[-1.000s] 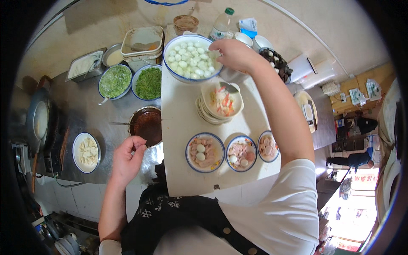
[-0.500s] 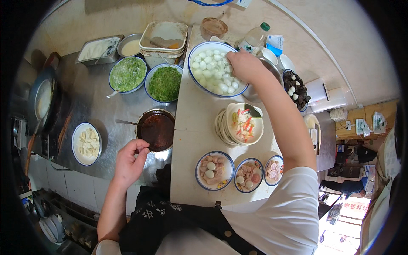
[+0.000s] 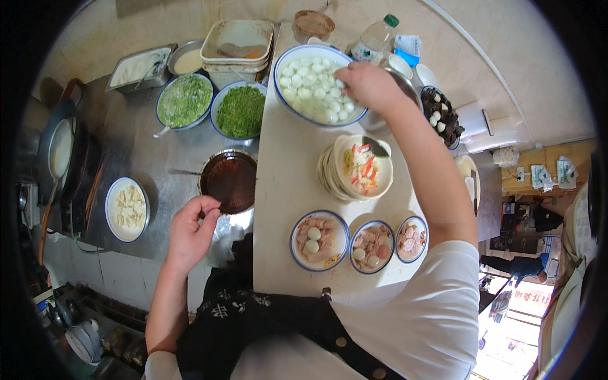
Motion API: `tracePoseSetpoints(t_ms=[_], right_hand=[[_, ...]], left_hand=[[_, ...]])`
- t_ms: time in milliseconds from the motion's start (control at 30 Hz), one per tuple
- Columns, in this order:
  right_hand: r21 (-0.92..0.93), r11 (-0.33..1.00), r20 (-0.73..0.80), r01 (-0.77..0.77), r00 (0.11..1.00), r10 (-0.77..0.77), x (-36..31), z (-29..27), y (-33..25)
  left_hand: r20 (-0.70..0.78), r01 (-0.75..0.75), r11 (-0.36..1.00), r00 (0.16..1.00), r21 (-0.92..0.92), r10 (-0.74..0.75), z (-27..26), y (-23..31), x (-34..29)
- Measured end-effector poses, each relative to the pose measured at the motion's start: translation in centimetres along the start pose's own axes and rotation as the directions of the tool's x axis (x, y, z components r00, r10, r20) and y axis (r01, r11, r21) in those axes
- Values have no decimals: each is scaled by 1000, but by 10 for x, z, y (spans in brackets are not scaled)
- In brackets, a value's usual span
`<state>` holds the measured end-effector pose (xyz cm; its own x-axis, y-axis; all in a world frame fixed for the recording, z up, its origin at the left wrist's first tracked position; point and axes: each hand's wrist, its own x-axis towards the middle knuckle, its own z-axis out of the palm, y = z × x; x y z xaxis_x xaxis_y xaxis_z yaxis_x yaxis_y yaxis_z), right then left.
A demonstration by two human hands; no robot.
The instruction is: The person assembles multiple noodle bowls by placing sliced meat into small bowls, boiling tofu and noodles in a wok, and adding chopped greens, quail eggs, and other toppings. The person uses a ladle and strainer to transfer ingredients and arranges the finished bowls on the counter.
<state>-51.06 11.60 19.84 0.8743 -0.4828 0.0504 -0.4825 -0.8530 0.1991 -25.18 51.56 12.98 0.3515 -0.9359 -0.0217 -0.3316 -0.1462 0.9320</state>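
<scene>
My right hand [image 3: 373,87] reaches over the right side of a large blue-rimmed bowl [image 3: 278,98] of small white peeled eggs in liquid. Its fingers are closed on a peeled egg [image 3: 340,83] at their tips. Below that bowl stands a stack of cream dishes [image 3: 324,177], the top one holding red and pale strips with a dark green piece. My left hand [image 3: 193,229] hangs just in front of a pot of dark red-brown sauce [image 3: 229,182], thumb and forefinger pressed together with nothing visible between them. A spoon handle [image 3: 183,171] sticks out from the pot's left.
Three bowls of sliced meat, two plainly with white eggs, stand nearest me, one here [image 3: 320,266]. Two bowls of chopped greens [image 3: 240,113] stand behind the pot. A bowl of pale chunks [image 3: 128,235] sits left, before a wok [image 3: 60,149]. A green-capped bottle [image 3: 377,39] stands at the back.
The whole view has shifted slightly. My right hand has drawn a little toward the bowl's right rim, with an egg now visible at its fingertips. My left hand keeps its pinch near the pot.
</scene>
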Motion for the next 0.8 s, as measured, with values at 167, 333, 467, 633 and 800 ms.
tracePoseSetpoints(t_ms=[167,333,467,633,800], right_hand=[[240,964,-107,-119,983,148,-5,-17,-10],[480,850,-162,-216,931,328,-83,-60,-27],[417,879,-204,-230,919,337,-204,-74,-53],[462,563,163,-685,690,706,-323,-54,-111],[574,335,235,-747,542,807,-365,-18,-149]], left_hand=[[65,15,1000,998,-1,-15,16,5,-7],[288,90,994,955,-55,-70,46,21,-15],[477,66,998,877,0,-58,72,29,-12],[523,175,984,842,-28,-134,93,31,-14],[595,294,953,780,-78,-193,104,34,-19]])
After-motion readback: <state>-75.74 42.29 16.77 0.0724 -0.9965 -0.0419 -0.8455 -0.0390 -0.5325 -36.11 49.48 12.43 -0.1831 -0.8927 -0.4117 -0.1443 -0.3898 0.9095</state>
